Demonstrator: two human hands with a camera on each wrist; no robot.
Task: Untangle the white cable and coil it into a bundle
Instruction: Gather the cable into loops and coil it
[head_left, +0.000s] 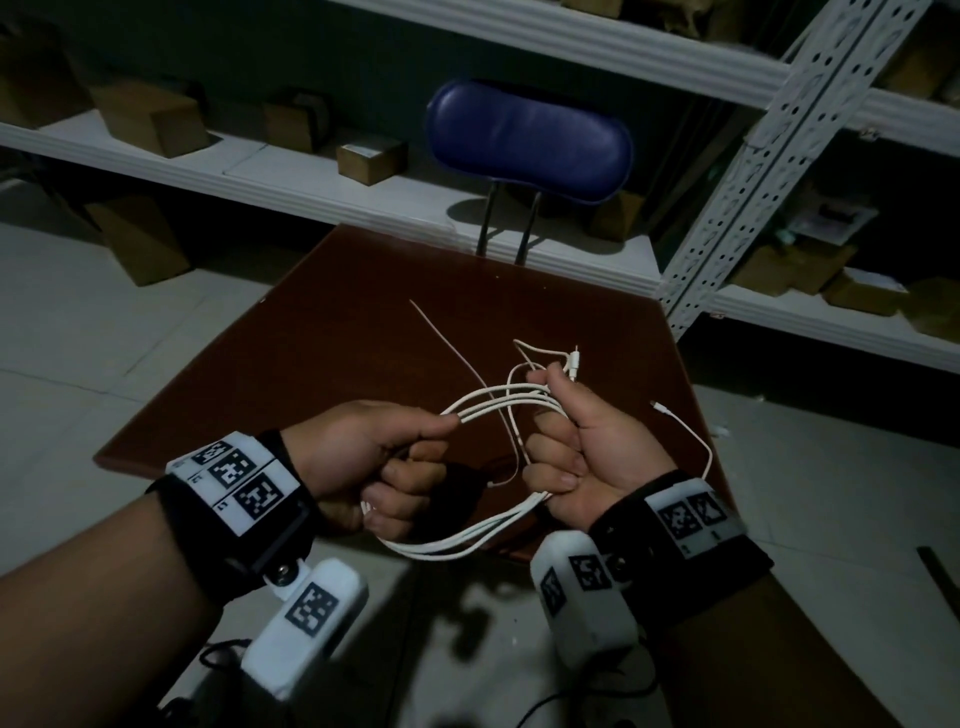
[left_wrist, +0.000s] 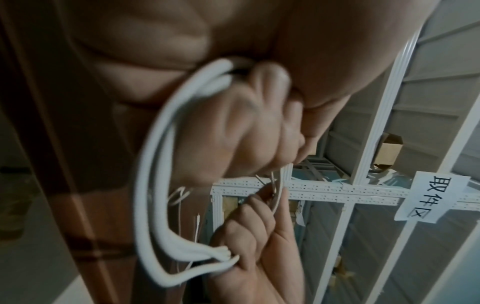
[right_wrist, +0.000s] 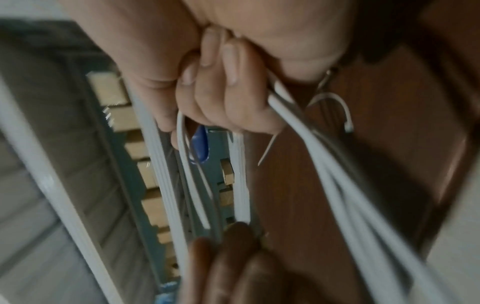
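Observation:
The white cable (head_left: 498, 402) is gathered into several long loops stretched between my two hands above the brown table (head_left: 322, 332). My left hand (head_left: 400, 467) grips one end of the loops in a fist, strands leaving past the thumb and below the fingers. My right hand (head_left: 561, 441) grips the other end, fingers curled round the strands. Connector ends (head_left: 573, 359) stick up above the right fist, and one loose end (head_left: 660, 406) trails right onto the table. The left wrist view shows the cable (left_wrist: 155, 185) arcing between both fists; the right wrist view shows the strands (right_wrist: 337, 164) under curled fingers.
A thin white tie strip (head_left: 447, 343) lies on the table beyond the hands. A blue chair (head_left: 530, 140) stands behind the table. White metal shelving (head_left: 737, 171) with cardboard boxes (head_left: 150, 122) runs along the back and right.

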